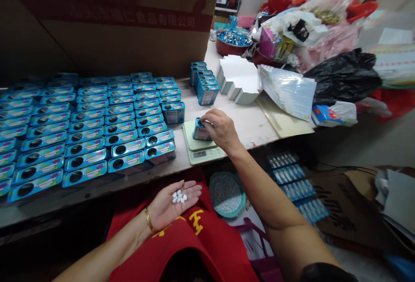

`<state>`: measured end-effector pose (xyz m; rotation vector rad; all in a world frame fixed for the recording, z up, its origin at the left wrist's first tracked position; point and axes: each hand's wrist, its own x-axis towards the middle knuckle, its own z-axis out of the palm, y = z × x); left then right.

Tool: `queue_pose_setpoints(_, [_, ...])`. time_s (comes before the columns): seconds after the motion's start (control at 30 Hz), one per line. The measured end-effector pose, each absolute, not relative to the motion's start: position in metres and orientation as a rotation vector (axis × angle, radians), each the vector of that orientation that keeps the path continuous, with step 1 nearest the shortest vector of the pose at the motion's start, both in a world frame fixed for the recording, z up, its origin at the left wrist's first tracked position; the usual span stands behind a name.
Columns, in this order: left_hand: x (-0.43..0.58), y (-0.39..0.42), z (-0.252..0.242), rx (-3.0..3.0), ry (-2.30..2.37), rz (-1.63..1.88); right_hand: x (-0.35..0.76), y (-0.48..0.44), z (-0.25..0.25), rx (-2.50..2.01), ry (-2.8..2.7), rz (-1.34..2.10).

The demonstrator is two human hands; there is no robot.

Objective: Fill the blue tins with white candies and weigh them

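My left hand (177,200) is open, palm up, with several small white candies (179,196) lying on it. My right hand (222,131) is at the top of a small blue tin (201,133), its fingers bent together by the tin's opening. What the fingertips hold, if anything, is hidden. The tin stands upright on a pale green digital scale (197,144), whose display faces me. To the left, many similar blue tins (126,161) stand in rows, each with a round dark hole in its top. Below the table edge sits a green basin (241,206) holding small white pieces.
Beyond the scale stand several more blue tins (207,94) and a stack of white cartons (238,77). A large cardboard box (106,27) rises behind the rows. At the back, a red bowl (227,49) holds blue-and-silver pieces. Plastic bags and a black bag (343,77) crowd the right.
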<state>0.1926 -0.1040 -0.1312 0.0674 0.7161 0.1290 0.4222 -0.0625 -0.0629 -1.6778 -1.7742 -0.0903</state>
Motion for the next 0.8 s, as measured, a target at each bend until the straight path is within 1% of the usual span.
queue_pose_setpoints(0.17, [0.193, -0.104, -0.129, 0.068, 0.72, 0.131, 0.423, -0.078, -0.047, -1.66, -1.694, -0.146])
queue_pose_setpoints(0.27, [0.192, -0.104, -0.13, 0.047, 0.721, 0.136, 0.403, -0.105, -0.04, -1.6, -1.653, -0.035])
queue_pose_setpoints(0.37, [0.193, -0.104, -0.132, 0.039, 0.692, 0.193, 0.365, -0.138, -0.055, -1.47, -1.972, 0.299])
queue_pose_setpoints(0.43, [0.194, -0.105, -0.133, 0.038, 0.652, 0.201, 0.339, -0.158, -0.075, -1.467, -2.234, 0.427])
queue_pose_setpoints(0.57, [0.195, -0.105, -0.133, -0.005, 0.643, 0.149, 0.315, -0.18, -0.108, -1.6, -2.332, 0.47])
queue_pose_setpoints(0.8, [0.197, -0.106, -0.132, -0.067, 0.583, 0.154, 0.325, -0.183, -0.11, -1.484, -2.282, 0.481])
